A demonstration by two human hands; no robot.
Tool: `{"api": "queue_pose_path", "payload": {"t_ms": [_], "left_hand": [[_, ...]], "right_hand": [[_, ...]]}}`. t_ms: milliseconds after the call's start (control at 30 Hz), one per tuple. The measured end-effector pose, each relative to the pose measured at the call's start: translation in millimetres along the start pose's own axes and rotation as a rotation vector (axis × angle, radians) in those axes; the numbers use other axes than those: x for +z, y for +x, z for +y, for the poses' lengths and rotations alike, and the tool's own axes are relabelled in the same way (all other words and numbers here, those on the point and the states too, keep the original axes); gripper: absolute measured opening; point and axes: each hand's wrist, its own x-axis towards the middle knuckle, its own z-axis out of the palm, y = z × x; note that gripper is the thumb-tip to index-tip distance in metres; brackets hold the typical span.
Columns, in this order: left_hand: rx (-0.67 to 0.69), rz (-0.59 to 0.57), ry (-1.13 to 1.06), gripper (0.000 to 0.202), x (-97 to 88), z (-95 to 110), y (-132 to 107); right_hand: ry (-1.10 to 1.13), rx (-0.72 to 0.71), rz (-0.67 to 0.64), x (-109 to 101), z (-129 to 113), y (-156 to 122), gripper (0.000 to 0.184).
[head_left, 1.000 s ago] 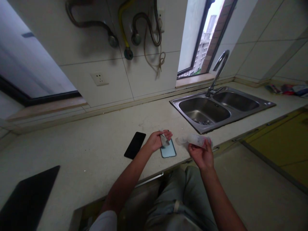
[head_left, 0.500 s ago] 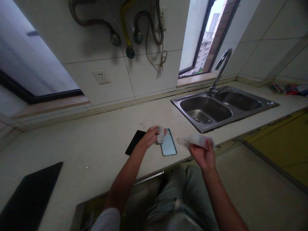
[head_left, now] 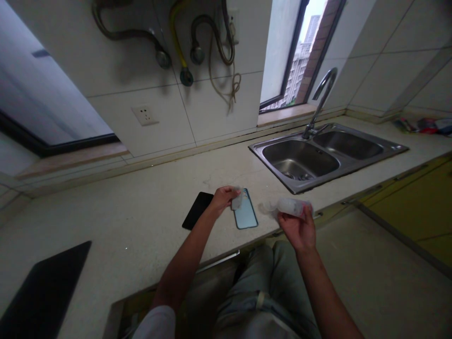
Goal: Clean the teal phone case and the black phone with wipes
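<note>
Pinched in my left hand [head_left: 222, 197] is a small whitish folded cloth or wipe [head_left: 237, 199]. It hangs over the upper left of a light-blue phone case [head_left: 246, 216] lying on the counter, and I cannot tell whether they touch. My right hand [head_left: 298, 228] is wrapped from below around a translucent plastic bottle [head_left: 290, 207] with pinkish print, tilted on its side near the counter's front edge. Left of the bottle is a small clear piece [head_left: 264, 208], too blurred to name. A thin black slab [head_left: 196, 211], like a phone, lies partly behind my left wrist.
A double steel sink [head_left: 287, 186] with a tall faucet [head_left: 325, 89] is set into the counter [head_left: 141, 197] at the right. A large black panel [head_left: 45, 287] lies at the left. Hoses [head_left: 180, 42] hang on the wall. Colourful packets [head_left: 423, 125] lie far right.
My left hand has turned a little, and the cloth in it has shifted slightly and shows more thinly. The right hand still holds the bottle. The view has moved slightly.
</note>
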Motion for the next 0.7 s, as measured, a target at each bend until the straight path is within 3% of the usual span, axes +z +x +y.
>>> {"api": "queue_pose_path", "payload": {"t_ms": [233,467,700], "left_hand": [[0.252,0.067,0.293,0.040,-4.6,11,-4],[0.181,0.011,0.319,0.043,-10.5,25,-9],[0.057,-0.003,0.173,0.050,-12.8,29,-12]], "right_hand": [[0.014,0.021,0.029,4,0,-2,0.030],[0.019,0.005,0.008,4,0,-3,0.033],[0.010,0.002,-0.003,2,0,-2,0.031]]}}
